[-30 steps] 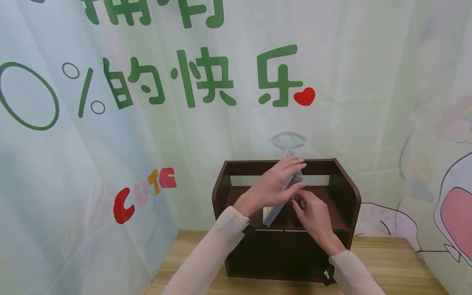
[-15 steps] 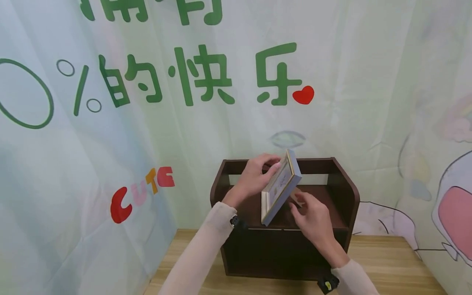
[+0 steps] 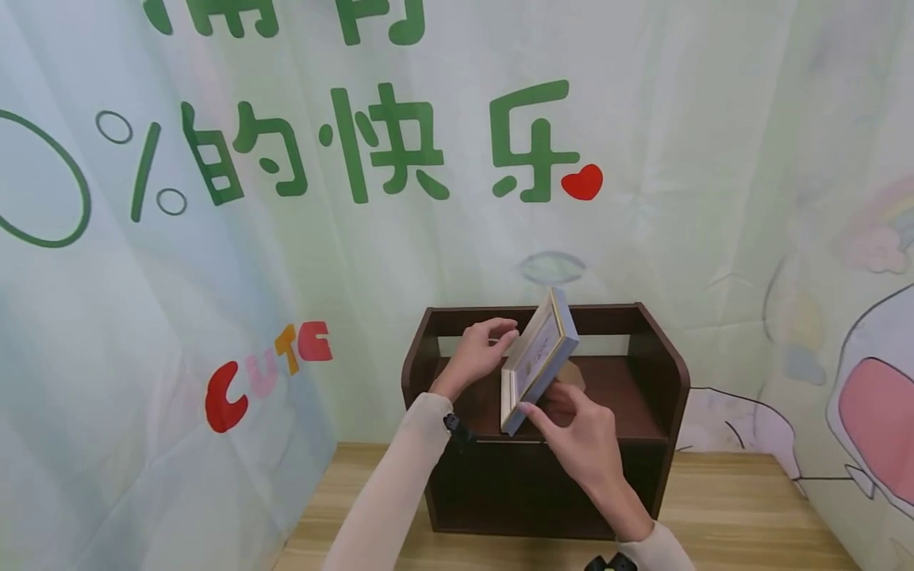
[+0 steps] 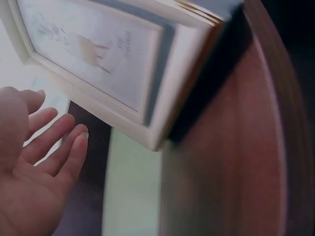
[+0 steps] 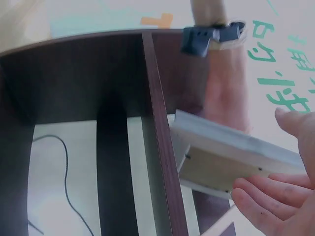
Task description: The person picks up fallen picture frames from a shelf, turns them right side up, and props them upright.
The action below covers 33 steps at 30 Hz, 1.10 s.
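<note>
A picture frame [image 3: 539,357] with a pale blue-grey edge and cream inner border stands tilted on the upper board of a dark brown shelf [image 3: 628,404], its front facing left. Behind it shows a brown stand flap [image 3: 572,375]. My right hand [image 3: 587,440] has its thumb at the frame's near edge and its fingers behind, around that edge. The right wrist view shows the frame's back panel [image 5: 221,169]. My left hand [image 3: 473,357] hovers just left of the frame, fingers loosely bent, with a gap between them and the frame in the left wrist view.
The shelf's tall side panel [image 3: 660,365] rises right of the hands, and a back rail [image 3: 607,319] runs behind. Below is a dark lower compartment [image 3: 528,492]. A wooden table [image 3: 757,507] carries the shelf; a printed curtain [image 3: 400,262] hangs behind. A thin cord [image 5: 66,172] shows through the shelf's back.
My left hand has let go of the frame's upper part and drawn back left. My right hand has moved left from the stand flap to the frame's near edge.
</note>
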Motion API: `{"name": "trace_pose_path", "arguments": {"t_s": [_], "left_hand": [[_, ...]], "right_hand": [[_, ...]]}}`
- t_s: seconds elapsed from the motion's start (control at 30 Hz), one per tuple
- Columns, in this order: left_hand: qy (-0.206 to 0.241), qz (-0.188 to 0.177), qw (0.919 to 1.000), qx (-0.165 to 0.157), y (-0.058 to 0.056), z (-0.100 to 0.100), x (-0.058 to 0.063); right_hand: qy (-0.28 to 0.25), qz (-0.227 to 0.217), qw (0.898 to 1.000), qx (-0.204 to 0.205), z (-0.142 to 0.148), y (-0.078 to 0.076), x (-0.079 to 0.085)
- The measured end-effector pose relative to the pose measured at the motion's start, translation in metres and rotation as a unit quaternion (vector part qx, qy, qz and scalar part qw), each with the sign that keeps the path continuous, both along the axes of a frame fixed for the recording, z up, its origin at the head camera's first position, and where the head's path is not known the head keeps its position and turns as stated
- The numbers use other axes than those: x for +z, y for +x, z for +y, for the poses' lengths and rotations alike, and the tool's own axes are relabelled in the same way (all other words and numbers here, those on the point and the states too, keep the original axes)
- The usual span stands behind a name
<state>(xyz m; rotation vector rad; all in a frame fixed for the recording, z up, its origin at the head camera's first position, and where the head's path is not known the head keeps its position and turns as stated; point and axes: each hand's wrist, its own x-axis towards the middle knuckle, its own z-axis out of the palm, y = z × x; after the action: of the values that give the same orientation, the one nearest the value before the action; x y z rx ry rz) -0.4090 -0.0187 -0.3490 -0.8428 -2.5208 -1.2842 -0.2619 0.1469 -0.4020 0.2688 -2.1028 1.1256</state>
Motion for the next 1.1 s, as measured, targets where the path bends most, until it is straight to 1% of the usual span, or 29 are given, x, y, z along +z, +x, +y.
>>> {"name": "trace_pose_path", "arguments": {"t_s": [0.07,0.2,0.37,0.43,0.53,0.7,0.93,1.1], "left_hand": [[0.004,-0.022,0.9998,0.001,-0.004,0.000,-0.007],[0.016,-0.047,0.9987,0.004,-0.011,0.000,-0.016],[0.027,-0.054,0.9982,0.008,-0.015,0.003,-0.023],[0.031,-0.059,0.9978,0.004,-0.017,0.006,-0.025],[0.037,-0.066,0.9972,-0.003,-0.018,0.011,-0.027],[0.040,-0.060,0.9973,-0.006,-0.020,0.017,-0.027],[0.046,-0.061,0.9971,0.003,-0.021,0.019,-0.031],[0.044,-0.060,0.9972,0.000,-0.021,0.020,-0.032]], "right_hand": [[-0.007,-0.005,1.000,-0.010,-0.005,0.001,0.000],[-0.016,-0.015,0.999,-0.037,-0.016,0.000,0.000],[-0.011,-0.020,0.998,-0.060,-0.025,-0.003,-0.002],[-0.007,-0.020,0.997,-0.068,-0.026,-0.002,-0.003],[-0.004,-0.018,0.997,-0.080,-0.027,-0.002,-0.003],[-0.012,-0.005,0.995,-0.094,-0.027,-0.003,-0.001],[-0.014,-0.007,0.996,-0.091,-0.027,-0.005,0.002],[-0.009,-0.010,0.996,-0.091,-0.024,-0.006,0.003]]}}
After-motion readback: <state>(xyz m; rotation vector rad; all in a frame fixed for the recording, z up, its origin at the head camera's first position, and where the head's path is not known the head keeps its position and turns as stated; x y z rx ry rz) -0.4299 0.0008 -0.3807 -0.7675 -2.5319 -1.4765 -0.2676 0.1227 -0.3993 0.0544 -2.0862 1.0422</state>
